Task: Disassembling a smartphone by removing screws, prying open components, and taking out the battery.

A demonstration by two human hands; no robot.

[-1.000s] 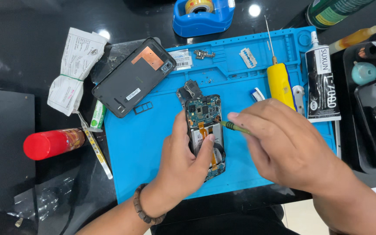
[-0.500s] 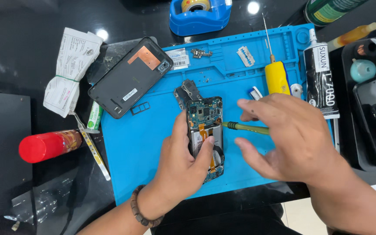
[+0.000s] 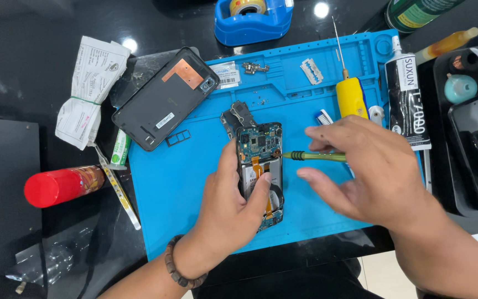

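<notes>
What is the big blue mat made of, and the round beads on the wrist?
The big blue work mat looks like soft rubber or silicone: matte, with moulded ridges and little trays along its top edge. The round brown bead bracelet on the left hand's wrist looks like wood, dull and dark, though it might be plastic or stone.

We are at a phone repair workshop. A blue silicone work mat (image 3: 195,182) covers our dark desk (image 3: 6,232). Under our left hand (image 3: 230,213) lies an opened phone with bare circuit board (image 3: 259,149). Beyond our right hand (image 3: 374,169) lie a yellow-handled precision screwdriver (image 3: 348,95), a glue tube (image 3: 406,97) and a razor blade (image 3: 311,70).
</notes>
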